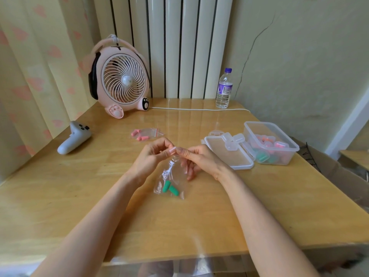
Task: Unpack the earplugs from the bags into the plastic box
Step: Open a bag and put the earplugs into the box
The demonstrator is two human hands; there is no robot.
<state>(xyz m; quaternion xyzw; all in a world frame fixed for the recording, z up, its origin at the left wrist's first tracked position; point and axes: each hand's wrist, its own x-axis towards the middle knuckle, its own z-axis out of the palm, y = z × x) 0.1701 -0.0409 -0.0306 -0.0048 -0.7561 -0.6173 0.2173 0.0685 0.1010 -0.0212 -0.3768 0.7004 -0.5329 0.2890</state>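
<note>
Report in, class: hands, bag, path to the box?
Left hand and right hand pinch top of clear plastic bag; two green foam earplugs inside. Clear plastic box open, right. Its flat clear lid lies between.

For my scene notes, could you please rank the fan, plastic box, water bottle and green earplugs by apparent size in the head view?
Largest to smallest:
fan
plastic box
water bottle
green earplugs, though nearest the camera

The top of the bag is hidden; the bottle label is unreadable.
</note>
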